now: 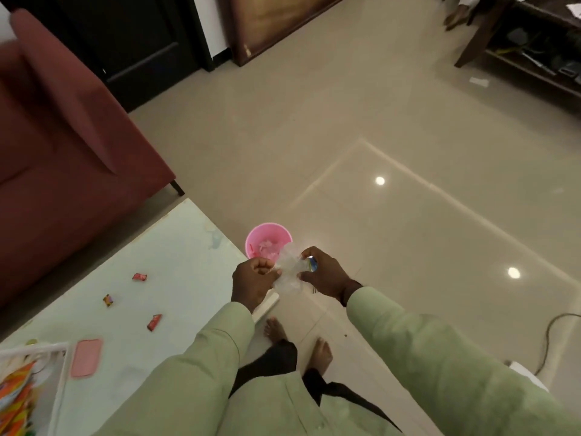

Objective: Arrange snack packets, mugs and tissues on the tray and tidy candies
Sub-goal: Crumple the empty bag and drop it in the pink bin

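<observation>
A crumpled clear plastic wrapper [288,269] is held between both hands just past the corner of the pale table [176,247]. My left hand [253,280] pinches its left side, and my right hand [327,273] grips its right side along with a small blue-yellow scrap [312,263]. Right behind the wrapper, a pink bin [267,239] stands on the floor with light scraps inside. Three wrapped candies lie on the table: a red candy [139,277], a brown candy [108,300] and another red candy [154,322]. The white tray [59,369] at the lower left holds orange snack packets [15,394].
A pink flat pouch [86,357] lies beside the tray. A red sofa [63,146] stands left of the table. My bare feet [298,344] are on the glossy tiled floor. A dark shelf unit [534,51] is at the far right, and a cable [556,335] runs along the floor.
</observation>
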The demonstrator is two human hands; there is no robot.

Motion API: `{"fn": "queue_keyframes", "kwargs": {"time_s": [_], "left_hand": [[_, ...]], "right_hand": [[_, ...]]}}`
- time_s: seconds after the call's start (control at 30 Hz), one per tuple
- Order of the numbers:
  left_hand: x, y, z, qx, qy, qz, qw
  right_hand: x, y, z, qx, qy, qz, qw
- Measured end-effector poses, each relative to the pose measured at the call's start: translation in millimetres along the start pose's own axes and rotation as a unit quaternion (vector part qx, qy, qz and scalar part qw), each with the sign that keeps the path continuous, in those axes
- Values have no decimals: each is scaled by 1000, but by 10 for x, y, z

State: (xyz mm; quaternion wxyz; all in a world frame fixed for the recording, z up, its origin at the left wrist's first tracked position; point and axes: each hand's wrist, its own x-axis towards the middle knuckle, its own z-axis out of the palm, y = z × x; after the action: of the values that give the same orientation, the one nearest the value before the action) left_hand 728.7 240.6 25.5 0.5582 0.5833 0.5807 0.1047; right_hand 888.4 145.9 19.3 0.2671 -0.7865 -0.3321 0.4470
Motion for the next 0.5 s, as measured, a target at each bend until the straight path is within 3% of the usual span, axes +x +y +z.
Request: {"fn": "queue_keyframes", "kwargs": {"time_s": [0.23,0.5], "left_hand": [[861,-39,37,8,15,-21,1000],[2181,-674,285,50,38,-26,998]], "right_hand": [[978,-91,91,-73,28,48,996],[2377,334,509,-79,1,74,994]]}}
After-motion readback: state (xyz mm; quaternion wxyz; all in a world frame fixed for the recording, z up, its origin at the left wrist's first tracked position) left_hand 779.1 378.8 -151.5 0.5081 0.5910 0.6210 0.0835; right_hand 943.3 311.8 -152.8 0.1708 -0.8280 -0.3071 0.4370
